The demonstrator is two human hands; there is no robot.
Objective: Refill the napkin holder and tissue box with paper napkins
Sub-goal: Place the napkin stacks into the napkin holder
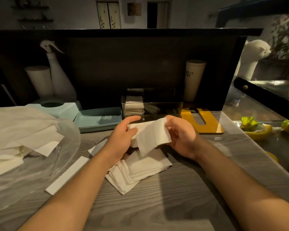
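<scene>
My left hand (pixel 123 135) grips a small stack of white napkins (pixel 137 129) above the wooden counter. My right hand (pixel 180 135) pinches one napkin sheet (pixel 153 139) that hangs down off that stack. Under both hands a fanned pile of napkins (pixel 138 170) lies on the counter. Just behind my hands stands a dark clear napkin holder (pixel 162 105) with a few napkins upright at its left end. To its left are a light-blue tissue box (pixel 63 108) and its separate blue tray-like part (pixel 98 119).
A clear plastic bag (pixel 32 142) with more napkins fills the left side. Loose paper strips (pixel 68 175) lie by my left forearm. A yellow board (pixel 205 122), a cup (pixel 193 79), a spray bottle (pixel 60 75) and a metal tray with lemon peels (pixel 259 129) surround the spot.
</scene>
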